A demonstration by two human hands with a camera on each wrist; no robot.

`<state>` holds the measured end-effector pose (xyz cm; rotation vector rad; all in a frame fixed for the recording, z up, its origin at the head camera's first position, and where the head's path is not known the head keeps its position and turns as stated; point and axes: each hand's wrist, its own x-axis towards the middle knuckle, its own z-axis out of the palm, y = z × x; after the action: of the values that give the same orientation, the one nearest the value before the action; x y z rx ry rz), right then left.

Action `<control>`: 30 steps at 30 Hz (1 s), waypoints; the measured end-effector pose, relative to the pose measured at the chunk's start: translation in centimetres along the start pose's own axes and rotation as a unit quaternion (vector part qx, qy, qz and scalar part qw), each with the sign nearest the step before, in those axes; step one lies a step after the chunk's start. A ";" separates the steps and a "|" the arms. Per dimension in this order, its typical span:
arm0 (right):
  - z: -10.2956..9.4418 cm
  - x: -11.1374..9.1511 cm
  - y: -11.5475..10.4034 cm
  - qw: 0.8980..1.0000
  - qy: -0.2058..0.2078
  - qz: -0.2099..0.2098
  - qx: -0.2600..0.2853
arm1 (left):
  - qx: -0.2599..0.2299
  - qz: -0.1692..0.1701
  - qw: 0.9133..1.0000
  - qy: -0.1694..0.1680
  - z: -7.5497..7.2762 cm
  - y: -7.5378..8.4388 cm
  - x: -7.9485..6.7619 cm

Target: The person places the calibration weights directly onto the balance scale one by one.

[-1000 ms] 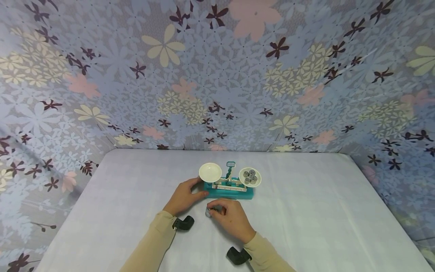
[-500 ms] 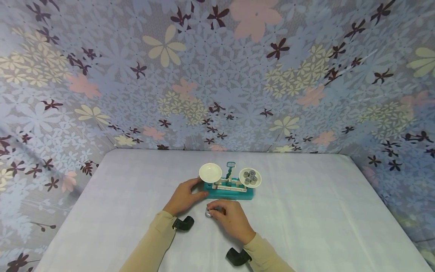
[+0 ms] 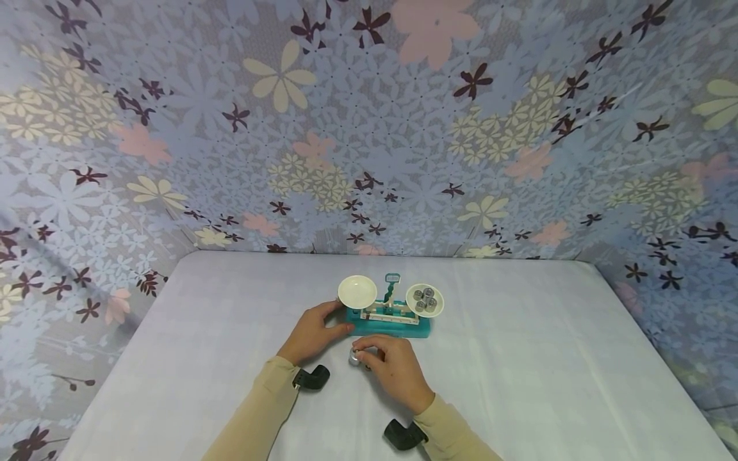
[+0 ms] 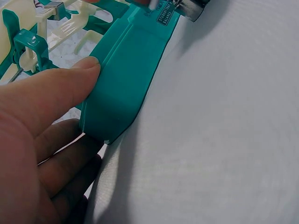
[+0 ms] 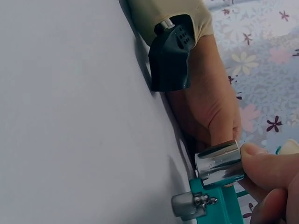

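Observation:
A teal balance scale (image 3: 386, 328) with two white pans stands on the table. My left hand (image 3: 311, 334) grips the left end of its base; in the left wrist view the thumb lies on the teal top and the other fingers curl by the end. In front of the base, my right hand (image 3: 396, 370) pinches a shiny metal cylinder (image 5: 219, 163), a weight by its look, between thumb and fingers. A second, duller metal weight (image 5: 183, 206) with a small knobbed metal piece shows beside it in the right wrist view. The left pan (image 3: 357, 292) is bare.
Several small metal weights (image 3: 429, 292) sit in the right pan (image 3: 439, 304). A white cloth (image 3: 548, 358) covers the table, and flower-patterned fabric (image 3: 369, 128) hangs behind and at the sides. Black cameras are strapped to both wrists.
The metal cylinder has turned slightly in my right fingers; the dark knobbed part seen between them a second ago is no longer visible there. My left hand and the scale stay still.

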<state>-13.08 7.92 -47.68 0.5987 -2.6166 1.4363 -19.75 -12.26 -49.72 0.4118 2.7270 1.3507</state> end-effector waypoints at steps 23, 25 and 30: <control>-0.5 0.2 -1.7 1.000 0.010 -0.018 0.012 | 0.000 -0.001 1.000 0.001 0.0 -0.1 0.0; -0.6 0.2 -1.8 1.000 0.010 -0.018 0.014 | -0.002 0.000 1.000 -0.001 -0.1 -0.1 0.0; -1.0 0.4 -2.4 0.999 0.016 -0.025 0.023 | -0.002 0.006 1.000 -0.004 -0.2 0.0 0.0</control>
<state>-12.65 7.45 -45.17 0.6356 -2.5309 1.4831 -19.78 -12.43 -49.63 0.4340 2.7183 1.3544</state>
